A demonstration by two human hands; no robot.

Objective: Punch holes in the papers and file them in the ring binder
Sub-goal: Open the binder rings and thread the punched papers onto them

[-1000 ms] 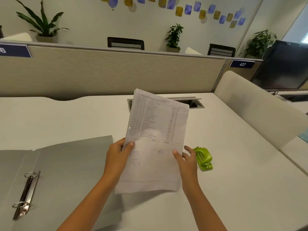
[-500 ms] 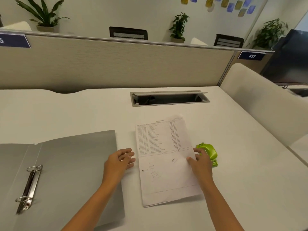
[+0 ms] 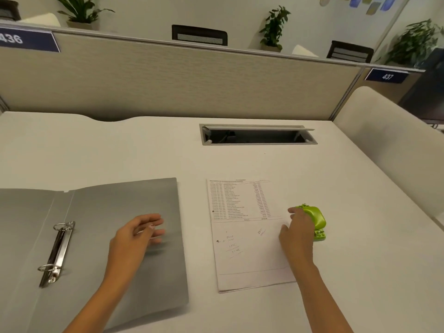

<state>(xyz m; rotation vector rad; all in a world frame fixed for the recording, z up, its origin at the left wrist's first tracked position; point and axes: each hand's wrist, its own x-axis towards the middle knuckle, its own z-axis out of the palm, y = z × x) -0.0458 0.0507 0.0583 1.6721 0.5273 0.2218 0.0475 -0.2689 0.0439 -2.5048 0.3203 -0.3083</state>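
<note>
A stack of printed papers lies flat on the white desk, right of centre. A lime green hole punch sits at the papers' right edge. My right hand rests on that edge with its fingers against the punch's left side, not closed round it. A grey ring binder lies open on the left, its metal rings near the spine. My left hand hovers over the binder's right cover, fingers loosely apart and holding nothing.
An open cable tray slot is set into the desk behind the papers. A beige partition closes off the back. A cream divider runs along the right side.
The papers, held upright in both hands a second ago, now lie flat on the desk. My left hand moved left over the binder; my right hand slid to the punch.
</note>
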